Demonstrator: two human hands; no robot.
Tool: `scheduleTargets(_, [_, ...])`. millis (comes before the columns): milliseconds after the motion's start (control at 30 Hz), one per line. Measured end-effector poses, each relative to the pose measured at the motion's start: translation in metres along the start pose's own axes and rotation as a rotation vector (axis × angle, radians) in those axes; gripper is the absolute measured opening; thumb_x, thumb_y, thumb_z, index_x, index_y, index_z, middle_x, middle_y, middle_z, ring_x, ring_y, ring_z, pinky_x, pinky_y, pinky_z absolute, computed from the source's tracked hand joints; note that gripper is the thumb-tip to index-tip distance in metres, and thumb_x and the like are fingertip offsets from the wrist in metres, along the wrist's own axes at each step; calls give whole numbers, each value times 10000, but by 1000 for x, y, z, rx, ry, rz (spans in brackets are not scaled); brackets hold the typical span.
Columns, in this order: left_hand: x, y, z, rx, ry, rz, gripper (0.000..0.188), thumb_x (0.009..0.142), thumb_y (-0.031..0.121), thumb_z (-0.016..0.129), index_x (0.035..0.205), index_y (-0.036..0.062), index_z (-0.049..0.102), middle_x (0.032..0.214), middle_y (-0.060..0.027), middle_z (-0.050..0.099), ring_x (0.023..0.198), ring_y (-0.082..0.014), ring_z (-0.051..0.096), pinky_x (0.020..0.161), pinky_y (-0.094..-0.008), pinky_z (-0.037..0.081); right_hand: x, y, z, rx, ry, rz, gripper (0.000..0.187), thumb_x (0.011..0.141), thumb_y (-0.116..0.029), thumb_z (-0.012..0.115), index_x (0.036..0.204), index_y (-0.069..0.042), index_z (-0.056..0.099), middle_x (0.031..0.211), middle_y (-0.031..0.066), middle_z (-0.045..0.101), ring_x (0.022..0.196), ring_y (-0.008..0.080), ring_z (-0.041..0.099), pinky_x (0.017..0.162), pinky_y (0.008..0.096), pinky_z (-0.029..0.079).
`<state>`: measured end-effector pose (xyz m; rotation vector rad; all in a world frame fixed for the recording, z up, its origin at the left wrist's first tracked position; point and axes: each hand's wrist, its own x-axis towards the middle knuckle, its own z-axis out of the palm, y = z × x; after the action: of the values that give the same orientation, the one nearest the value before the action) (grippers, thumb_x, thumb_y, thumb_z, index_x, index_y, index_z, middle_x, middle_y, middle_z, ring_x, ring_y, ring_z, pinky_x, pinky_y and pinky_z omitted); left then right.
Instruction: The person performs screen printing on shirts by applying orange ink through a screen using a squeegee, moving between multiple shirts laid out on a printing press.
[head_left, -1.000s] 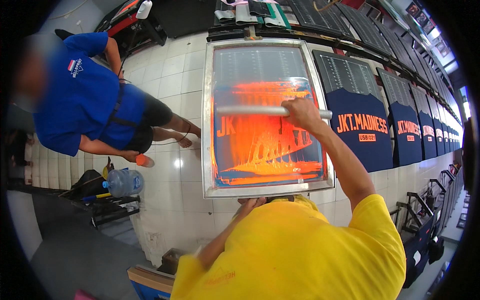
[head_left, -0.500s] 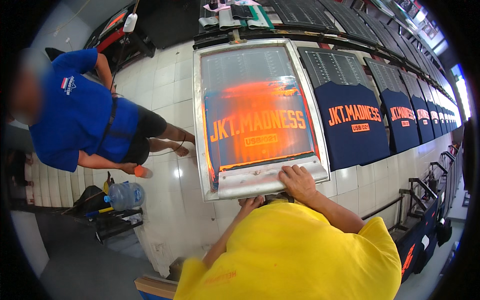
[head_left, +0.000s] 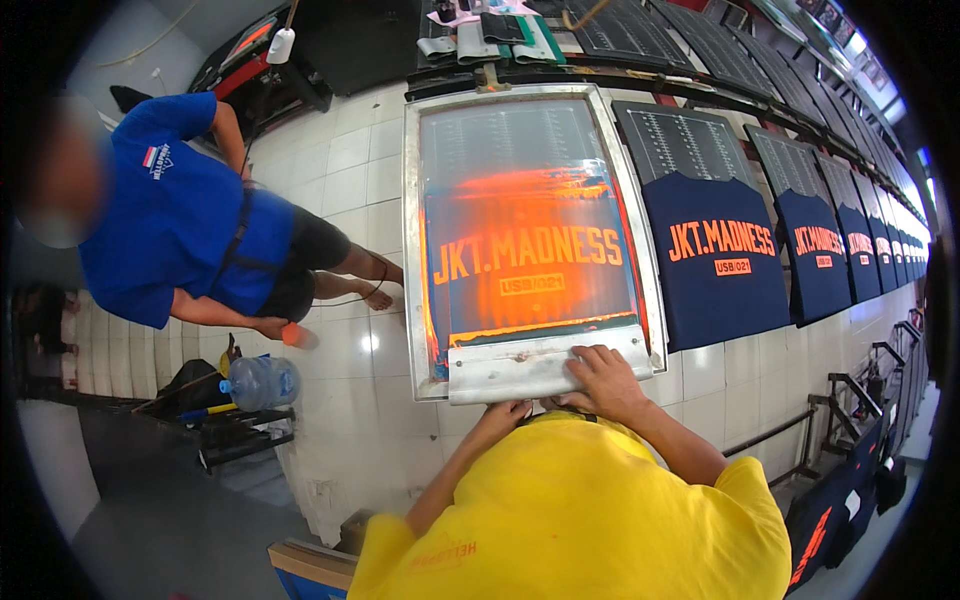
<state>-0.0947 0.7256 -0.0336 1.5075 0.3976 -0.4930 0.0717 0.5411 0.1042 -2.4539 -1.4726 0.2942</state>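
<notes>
A silver screen-printing frame (head_left: 413, 240) lies in front of me, its mesh (head_left: 535, 210) smeared with bright orange ink and showing block lettering over dark blue cloth. Across its near end rests a wide metal squeegee (head_left: 500, 368), with a line of orange ink just beyond it. My right hand (head_left: 608, 385) grips the squeegee's right part, fingers over the top and thumb at the near edge. Beside the squeegee's near edge is my left hand (head_left: 500, 418), fingers curled together; the edge hides their tips and whatever they hold.
On the right, a row of black platens (head_left: 685, 140) carries printed navy shirts (head_left: 715, 300). At left stands a person in a blue shirt (head_left: 190, 220) holding an orange cup (head_left: 294, 334). A water jug (head_left: 262, 384) sits on a low stand. More squeegees (head_left: 485, 42) lie beyond the frame.
The whole scene sits slightly further right as my view turns. Both hands have dropped a little lower in the picture. The squeegee remains at the frame's near end under my right hand.
</notes>
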Motion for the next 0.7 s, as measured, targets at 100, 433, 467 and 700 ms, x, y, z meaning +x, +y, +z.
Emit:
scheduleTargets(100, [-8,-18,-17,178,77,165,354,1004,292,529,1213,22,622,1007,-79,632,878,-150,531,839,-306,463,-7,28,-8,100,211,179,447,844,-270,691,1184,-5,578,1246,180,559,1130,359,538,937,439,447])
scheduleTargets(433, [-60,-39,-142,-395,798,-166,290,972,220,543,1141,16,659,828,-34,652,751,-90,581,623,-273,471,-34,127,27,286,517,732,310,967,-90,505,1219,77,570,1050,226,680,965,363,660,885,365,503])
scheduleTargets(467, [-58,-26,-145,-447,825,-76,296,979,226,537,1131,3,659,828,-34,655,772,-89,586,646,-266,473,-33,132,31,404,567,750,311,957,-91,512,1209,78,580,1041,217,684,952,329,664,868,357,505])
scheduleTargets(700, [-52,11,-143,-53,811,-37,304,981,237,572,953,-50,671,741,46,515,708,-68,430,633,-248,357,-20,144,39,673,707,868,270,921,-70,534,1112,90,639,953,168,701,874,203,663,801,310,504])
